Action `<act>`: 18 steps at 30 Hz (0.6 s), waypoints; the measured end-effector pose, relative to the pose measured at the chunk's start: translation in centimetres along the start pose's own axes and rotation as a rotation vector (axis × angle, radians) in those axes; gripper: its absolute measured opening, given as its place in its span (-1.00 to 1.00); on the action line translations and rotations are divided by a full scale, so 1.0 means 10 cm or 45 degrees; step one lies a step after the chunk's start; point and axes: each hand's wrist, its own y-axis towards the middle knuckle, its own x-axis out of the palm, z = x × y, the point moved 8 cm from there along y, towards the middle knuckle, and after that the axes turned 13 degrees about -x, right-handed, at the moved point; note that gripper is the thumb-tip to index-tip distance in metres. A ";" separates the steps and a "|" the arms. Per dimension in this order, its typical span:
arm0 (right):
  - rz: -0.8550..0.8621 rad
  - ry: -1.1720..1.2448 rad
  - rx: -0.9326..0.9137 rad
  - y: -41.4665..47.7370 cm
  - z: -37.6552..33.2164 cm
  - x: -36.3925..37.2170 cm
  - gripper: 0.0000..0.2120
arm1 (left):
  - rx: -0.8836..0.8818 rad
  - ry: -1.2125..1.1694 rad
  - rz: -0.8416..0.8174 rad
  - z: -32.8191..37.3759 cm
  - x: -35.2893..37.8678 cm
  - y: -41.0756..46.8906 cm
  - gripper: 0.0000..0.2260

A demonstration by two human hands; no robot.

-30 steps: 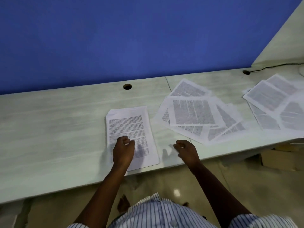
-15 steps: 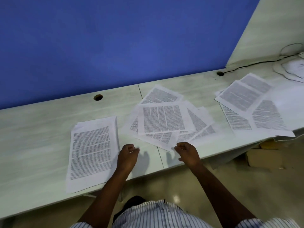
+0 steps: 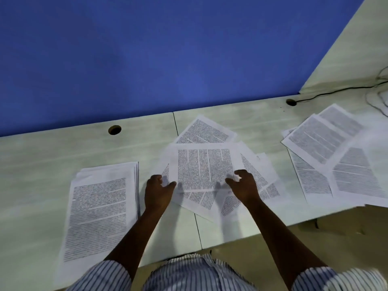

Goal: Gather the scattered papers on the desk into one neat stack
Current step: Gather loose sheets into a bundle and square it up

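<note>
A squared stack of printed papers point(image 3: 100, 208) lies on the desk at the left. In the middle is a loose pile of overlapping sheets point(image 3: 258, 177), with one sheet of column text point(image 3: 204, 165) on top. My left hand point(image 3: 158, 191) pinches that top sheet at its near left edge, thumb against the paper. My right hand point(image 3: 243, 185) has curled fingers on the sheet's near right corner and its thumb at the near edge. A third spread of sheets point(image 3: 336, 160) lies at the right, some reaching the desk's front edge.
The pale wood-grain desk point(image 3: 52, 152) runs along a blue wall, with a round cable hole point(image 3: 114, 130) at the back left. Another cable hole point(image 3: 291, 102) has a black cable point(image 3: 336, 90) leading right. A pale side panel point(image 3: 346, 55) closes the right corner.
The view has swung right, leaving the squared stack at the left. Both hands have moved forward off the desk's near edge onto the middle pile's top sheet.
</note>
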 end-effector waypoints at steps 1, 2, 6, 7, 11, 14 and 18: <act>-0.033 -0.053 0.028 0.08 0.02 0.01 -0.46 | -0.003 0.027 0.007 0.07 0.07 0.05 -0.43; -0.084 -0.119 0.052 0.14 0.05 0.04 -0.41 | -0.012 0.078 0.013 0.13 0.16 0.10 -0.33; -0.299 -0.568 -0.061 0.13 0.07 0.20 -0.34 | -0.032 0.394 0.106 0.27 0.39 0.21 -0.02; -0.311 -0.641 -0.099 0.13 0.08 0.23 -0.35 | -0.020 0.447 0.113 0.32 0.45 0.24 0.02; -0.310 -0.707 -0.105 0.21 0.06 0.23 -0.36 | 0.013 0.571 0.094 0.48 0.64 0.37 0.04; -0.344 -0.736 -0.098 0.24 0.07 0.23 -0.36 | -0.051 0.552 0.061 0.48 0.67 0.50 -0.01; -0.429 -0.793 -0.105 0.30 0.06 0.27 -0.34 | -0.117 0.310 -0.032 0.45 0.67 0.66 -0.36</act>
